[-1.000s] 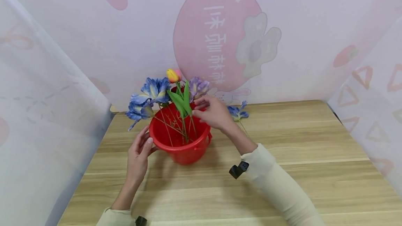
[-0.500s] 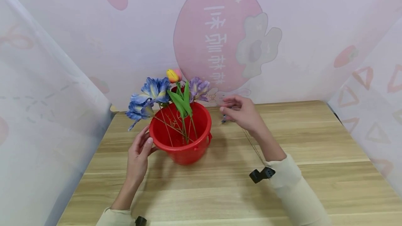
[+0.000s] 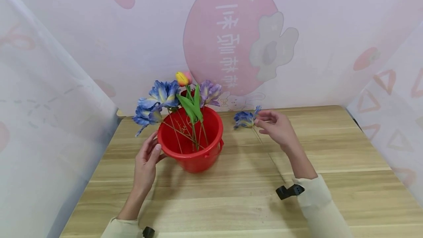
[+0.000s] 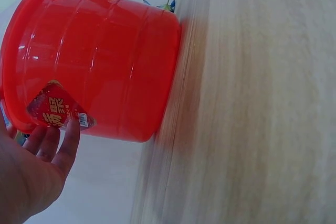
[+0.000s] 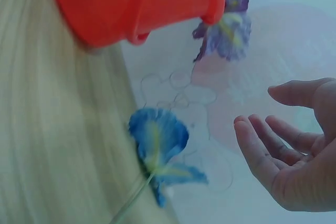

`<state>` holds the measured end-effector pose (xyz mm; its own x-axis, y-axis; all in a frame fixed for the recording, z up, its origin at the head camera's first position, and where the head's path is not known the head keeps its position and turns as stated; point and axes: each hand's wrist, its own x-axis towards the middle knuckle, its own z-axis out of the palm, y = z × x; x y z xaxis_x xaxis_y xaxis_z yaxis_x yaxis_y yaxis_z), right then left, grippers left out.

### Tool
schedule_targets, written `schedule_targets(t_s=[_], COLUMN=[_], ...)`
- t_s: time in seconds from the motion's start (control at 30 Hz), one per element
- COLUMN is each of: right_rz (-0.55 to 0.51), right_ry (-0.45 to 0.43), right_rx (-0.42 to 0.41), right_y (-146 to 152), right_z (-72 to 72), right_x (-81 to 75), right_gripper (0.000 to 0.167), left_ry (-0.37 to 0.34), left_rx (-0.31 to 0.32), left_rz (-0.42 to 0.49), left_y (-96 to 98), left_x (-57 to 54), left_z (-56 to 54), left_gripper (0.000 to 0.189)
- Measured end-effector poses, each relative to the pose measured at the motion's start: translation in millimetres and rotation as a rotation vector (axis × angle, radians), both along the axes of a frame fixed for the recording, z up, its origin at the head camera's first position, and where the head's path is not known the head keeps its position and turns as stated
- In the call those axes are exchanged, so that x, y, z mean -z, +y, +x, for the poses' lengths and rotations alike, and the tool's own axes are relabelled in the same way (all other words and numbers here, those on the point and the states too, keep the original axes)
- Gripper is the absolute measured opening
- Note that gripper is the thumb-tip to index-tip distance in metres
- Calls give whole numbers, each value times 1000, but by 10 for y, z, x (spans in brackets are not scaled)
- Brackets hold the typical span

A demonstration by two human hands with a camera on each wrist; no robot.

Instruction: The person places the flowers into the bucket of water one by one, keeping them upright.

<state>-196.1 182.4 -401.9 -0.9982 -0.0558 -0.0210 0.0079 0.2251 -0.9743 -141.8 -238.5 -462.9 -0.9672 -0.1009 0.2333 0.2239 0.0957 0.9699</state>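
A red plastic bucket (image 3: 198,163) stands on the table, with several artificial flowers in it. Against its left side rests my left hand (image 3: 145,159); in the left wrist view the fingertips (image 4: 73,125) touch the bucket near a diamond-shaped label (image 4: 55,106). To the bucket's right lies a single blue iris (image 3: 244,119), its long thin stem running toward me. My right hand (image 3: 277,127) hovers just right of the bloom. In the right wrist view its fingers (image 5: 249,140) and thumb are spread apart, with nothing between them, clear of the iris.
Blue irises (image 3: 164,94) lean left out of the bucket; a yellow tulip (image 3: 182,79) and a purple iris (image 3: 209,93) rise at its back. The wooden table (image 3: 330,150) meets a printed backdrop (image 3: 158,28) at its far edge.
My right hand has moved right, from the bucket's flowers, past the blue iris lying on the table, to its right side. The left hand and bucket have stayed put.
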Motion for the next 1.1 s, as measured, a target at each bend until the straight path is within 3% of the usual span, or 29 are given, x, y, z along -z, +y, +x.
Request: schedule_targets(t_s=[0.47, 0.87, 1.1], right_rz=[-9, 90, 71], right_ry=[-76, -160, -245], right_rx=[11, -79, -125], right_y=[187, 346, 413], right_z=[-9, -87, -120], right_x=[295, 536, 643], right_gripper=[48, 57, 59], left_ry=[7, 7, -6], left_rx=[-4, -10, -10], left_rz=[4, 12, 8], left_y=[-6, 1, 6], left_x=[5, -2, -3], left_z=[2, -3, 0], left_gripper=[49, 49, 50])
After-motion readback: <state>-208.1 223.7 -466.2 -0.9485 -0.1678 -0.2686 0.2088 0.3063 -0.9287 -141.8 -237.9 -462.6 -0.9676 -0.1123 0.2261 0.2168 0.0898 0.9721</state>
